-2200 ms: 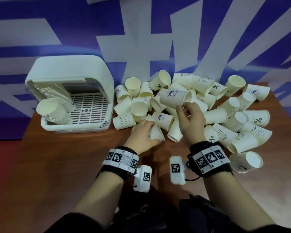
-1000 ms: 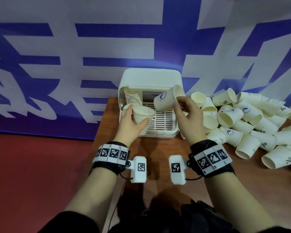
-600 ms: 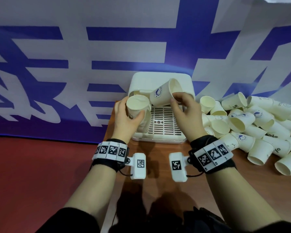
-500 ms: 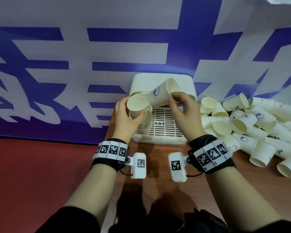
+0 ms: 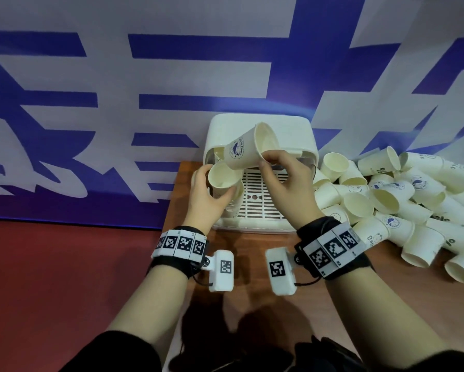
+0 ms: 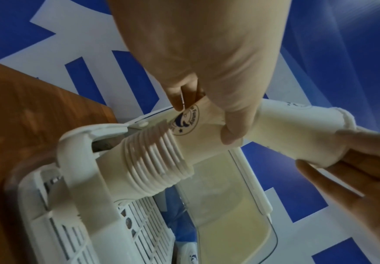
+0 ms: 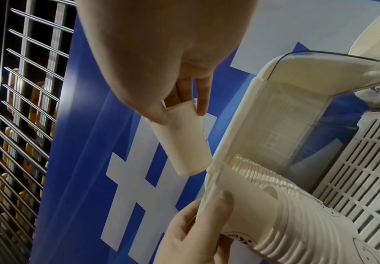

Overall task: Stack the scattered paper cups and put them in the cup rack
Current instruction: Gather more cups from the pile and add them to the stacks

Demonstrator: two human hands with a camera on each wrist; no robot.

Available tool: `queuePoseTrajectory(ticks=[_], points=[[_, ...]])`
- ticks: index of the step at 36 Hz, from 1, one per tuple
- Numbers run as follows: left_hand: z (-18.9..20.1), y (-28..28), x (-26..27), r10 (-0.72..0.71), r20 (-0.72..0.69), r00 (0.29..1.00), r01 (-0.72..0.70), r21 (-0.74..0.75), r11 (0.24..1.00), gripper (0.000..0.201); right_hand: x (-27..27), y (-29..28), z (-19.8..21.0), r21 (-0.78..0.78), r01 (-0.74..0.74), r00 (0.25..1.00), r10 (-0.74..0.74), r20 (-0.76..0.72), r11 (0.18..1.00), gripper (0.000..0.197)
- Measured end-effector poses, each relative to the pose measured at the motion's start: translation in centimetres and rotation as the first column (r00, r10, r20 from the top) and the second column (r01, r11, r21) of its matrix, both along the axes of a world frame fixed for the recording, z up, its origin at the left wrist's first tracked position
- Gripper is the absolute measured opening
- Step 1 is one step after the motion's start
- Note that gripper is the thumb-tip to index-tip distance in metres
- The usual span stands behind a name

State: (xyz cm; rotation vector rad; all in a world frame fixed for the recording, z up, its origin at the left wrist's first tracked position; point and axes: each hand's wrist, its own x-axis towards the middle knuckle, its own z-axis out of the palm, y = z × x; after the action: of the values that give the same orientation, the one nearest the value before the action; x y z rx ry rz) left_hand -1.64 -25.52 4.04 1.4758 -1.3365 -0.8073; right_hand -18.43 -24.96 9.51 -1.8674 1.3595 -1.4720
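The right hand (image 5: 284,183) pinches a loose cup (image 5: 248,150) tilted at the stack (image 5: 223,183) gripped by the left hand (image 5: 204,200). Entering crooked, its base may catch the rim and jam. The light pinch grip could also slip.

The left hand (image 5: 208,196) covers the near side of the cup stack (image 5: 227,187), and the stack's far end runs out of sight inside the cup rack (image 5: 263,123). The loose cups (image 5: 402,200) spill past the head view's right edge, count unclear. Most prints on them are too small to read. The right wrist view's right edge clips the rack.
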Motion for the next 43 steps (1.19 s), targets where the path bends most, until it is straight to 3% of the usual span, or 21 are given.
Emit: queuePoseTrajectory(ticks=[11,22,26,30,37,43], points=[[-2.3,-0.5,-0.1,-0.040,0.011,0.999,0.039,0.036,0.999,0.063,0.6,-0.5,-1.4,0.035,-0.151,0.961,0.155,-0.230,0.988,0.014],[-4.0,0.0,0.7,-0.053,0.099,0.994,0.046,0.081,0.996,0.076,1.5,-1.7,-4.5,0.095,-0.181,0.790,0.203,-0.578,0.979,0.034],[-4.5,-0.2,1.2,-0.069,0.095,0.993,0.059,0.104,0.993,0.075,1.7,-1.9,-5.5,0.156,-0.245,0.769,0.290,-0.569,0.957,0.034],[-4.6,-0.1,1.8,-0.073,0.075,0.994,0.067,0.087,0.994,0.069,1.8,-2.0,-6.5,0.159,-0.224,0.771,0.275,-0.574,0.961,0.022],[-4.1,0.3,2.0,-0.106,0.007,0.994,0.104,0.142,0.984,0.065,1.7,-1.9,-7.0,0.274,-0.230,0.831,0.335,-0.444,0.934,0.018],[-3.8,0.2,1.5,-0.028,-0.127,0.991,0.046,0.144,0.988,0.039,1.7,-1.6,-6.9,0.347,-0.226,0.849,0.359,-0.389,0.910,0.021]])
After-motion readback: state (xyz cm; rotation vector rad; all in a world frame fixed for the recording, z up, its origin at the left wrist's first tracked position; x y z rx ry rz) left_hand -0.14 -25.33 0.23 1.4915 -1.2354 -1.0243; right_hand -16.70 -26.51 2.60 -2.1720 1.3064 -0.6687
